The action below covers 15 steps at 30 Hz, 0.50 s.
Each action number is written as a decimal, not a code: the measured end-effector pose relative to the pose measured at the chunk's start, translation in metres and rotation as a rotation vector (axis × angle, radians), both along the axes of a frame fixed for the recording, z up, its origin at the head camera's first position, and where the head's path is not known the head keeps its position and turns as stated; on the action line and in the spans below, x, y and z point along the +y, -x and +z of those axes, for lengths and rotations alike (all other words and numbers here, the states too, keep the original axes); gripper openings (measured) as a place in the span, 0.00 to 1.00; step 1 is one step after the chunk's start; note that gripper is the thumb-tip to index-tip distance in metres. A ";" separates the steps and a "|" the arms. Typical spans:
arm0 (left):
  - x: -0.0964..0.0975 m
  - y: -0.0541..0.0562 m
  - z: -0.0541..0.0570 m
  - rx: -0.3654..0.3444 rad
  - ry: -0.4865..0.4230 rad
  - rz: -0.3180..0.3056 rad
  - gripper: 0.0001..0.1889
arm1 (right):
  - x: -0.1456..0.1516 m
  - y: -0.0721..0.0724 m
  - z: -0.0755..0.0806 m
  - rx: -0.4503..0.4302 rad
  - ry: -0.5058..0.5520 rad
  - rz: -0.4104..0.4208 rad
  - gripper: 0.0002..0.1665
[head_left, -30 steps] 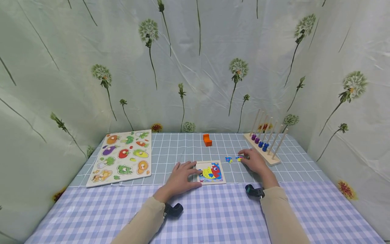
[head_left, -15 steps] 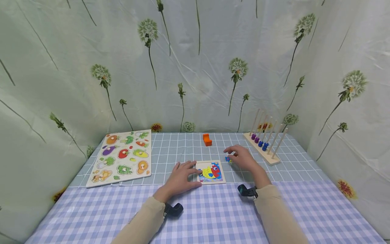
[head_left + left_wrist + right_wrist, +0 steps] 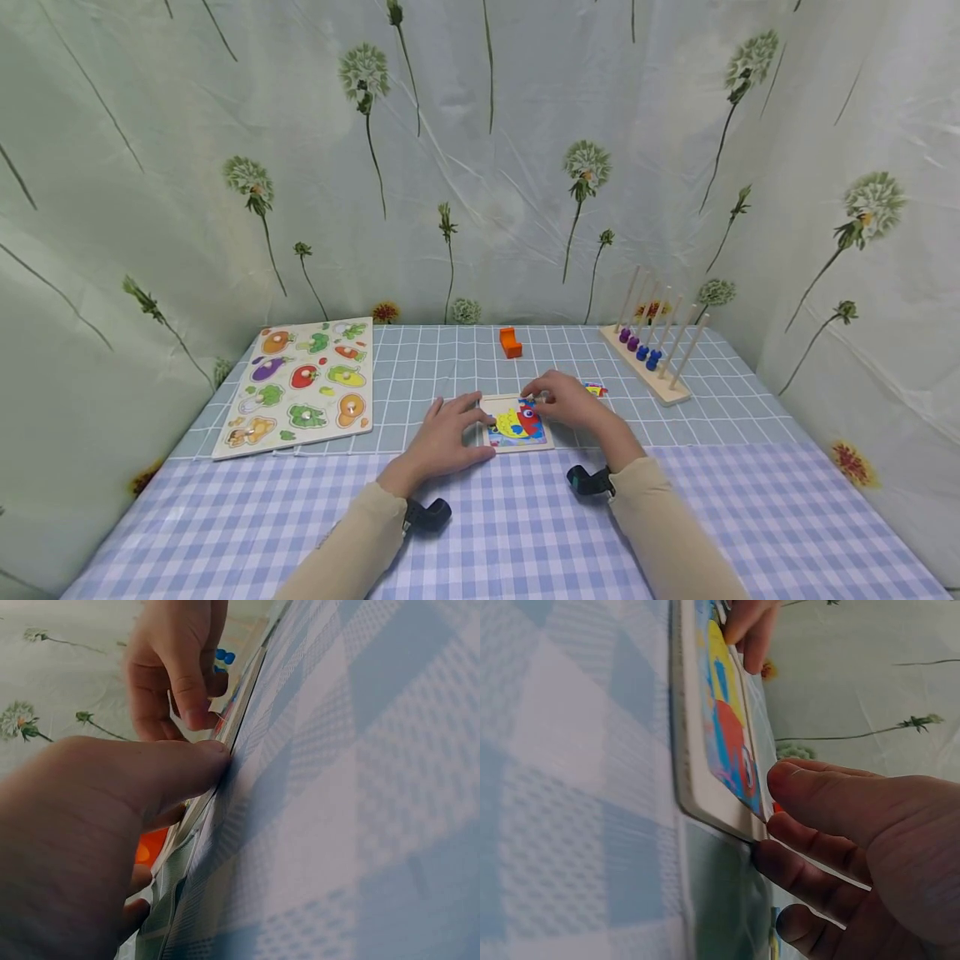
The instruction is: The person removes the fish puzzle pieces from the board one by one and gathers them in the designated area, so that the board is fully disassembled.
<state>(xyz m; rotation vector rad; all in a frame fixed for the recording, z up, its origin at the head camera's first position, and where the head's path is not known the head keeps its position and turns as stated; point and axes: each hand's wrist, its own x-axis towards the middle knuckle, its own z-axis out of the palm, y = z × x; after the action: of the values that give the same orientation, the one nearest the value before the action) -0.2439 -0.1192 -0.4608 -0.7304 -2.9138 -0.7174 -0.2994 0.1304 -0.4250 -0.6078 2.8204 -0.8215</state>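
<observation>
My left hand (image 3: 446,437) rests at the left side of a small fish jigsaw puzzle (image 3: 514,427) in a wooden frame. Its fingers are spread, one fingertip lying over the picture. In the left wrist view its thumb (image 3: 202,757) presses against the frame's near edge. Over the puzzle's upper right corner, my right hand (image 3: 573,404) has its thumb and fingers drawn together at a puzzle piece, mostly hidden by the fingertips. The right wrist view shows the right thumb (image 3: 799,784) close beside the puzzle. Another loose puzzle piece (image 3: 596,389) lies behind the right hand.
A vegetable peg puzzle board (image 3: 307,387) lies at the left. Behind the fish puzzle stands a small orange toy chair (image 3: 510,342). At the right is a wooden peg stand (image 3: 651,367) with purple and blue beads. The checked tablecloth (image 3: 517,525) covers the near side.
My right hand has moved left from the loose pieces to the puzzle's upper right corner. The piece at the far right has come back into view. My left hand has stayed in place.
</observation>
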 end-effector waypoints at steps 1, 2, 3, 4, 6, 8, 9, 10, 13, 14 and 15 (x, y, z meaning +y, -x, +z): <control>0.000 0.000 0.000 0.003 0.002 -0.002 0.21 | -0.001 0.000 0.000 -0.002 -0.003 -0.002 0.12; 0.000 0.000 0.000 0.005 0.003 -0.002 0.21 | -0.002 0.000 -0.001 -0.004 -0.004 -0.007 0.12; 0.000 0.000 0.000 0.006 0.003 -0.003 0.20 | -0.003 -0.001 -0.002 -0.003 -0.009 -0.008 0.11; 0.000 0.000 0.000 0.006 0.004 -0.003 0.20 | -0.004 -0.001 -0.002 -0.001 -0.015 -0.010 0.10; -0.001 0.000 0.000 0.008 0.003 -0.004 0.20 | -0.006 -0.001 -0.004 0.015 -0.033 -0.006 0.08; -0.001 0.000 0.000 0.009 0.003 -0.003 0.20 | -0.007 -0.002 -0.004 0.032 -0.048 -0.008 0.07; -0.001 0.000 -0.001 0.009 0.004 -0.003 0.20 | -0.008 -0.003 -0.005 0.039 -0.054 -0.010 0.06; -0.001 0.000 -0.001 0.009 0.006 -0.002 0.20 | -0.009 -0.003 -0.005 0.042 -0.056 -0.014 0.06; -0.001 0.001 -0.003 0.013 0.012 -0.002 0.20 | -0.011 -0.005 -0.006 0.047 -0.053 -0.035 0.05; -0.001 0.001 -0.003 0.014 0.014 -0.002 0.20 | -0.012 -0.005 -0.006 0.049 -0.053 -0.041 0.04; -0.001 0.001 -0.003 0.014 0.017 -0.002 0.20 | -0.012 -0.006 -0.007 0.049 -0.052 -0.047 0.04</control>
<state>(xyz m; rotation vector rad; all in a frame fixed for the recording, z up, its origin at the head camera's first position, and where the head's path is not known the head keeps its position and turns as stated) -0.2448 -0.1201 -0.4639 -0.7369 -2.9099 -0.6861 -0.2937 0.1181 -0.4319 -0.5640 2.9009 -0.7484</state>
